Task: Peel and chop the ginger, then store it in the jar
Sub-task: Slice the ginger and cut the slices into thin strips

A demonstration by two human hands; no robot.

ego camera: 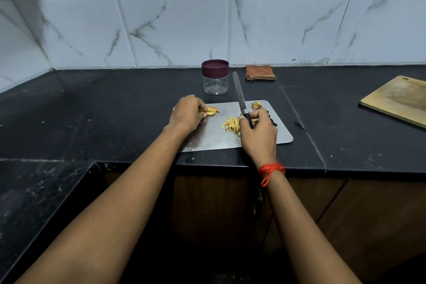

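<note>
Our left hand (187, 111) pinches a few ginger slices (212, 110) near the left edge of the steel board (272, 136). They lie to the left of our right hand (258, 131), which grips the knife (238, 92) by its handle with the blade pointing away toward the jar (215, 83), so we judge the blade must swing left and down to meet them. The slices look pale yellow, peeled and flat, lying roughly left to right. Thin cut strips (230, 124) are heaped just beside the right hand, and the empty jar stands on the tabletop (115, 111) behind the board, its lid (215, 66) on.
</note>
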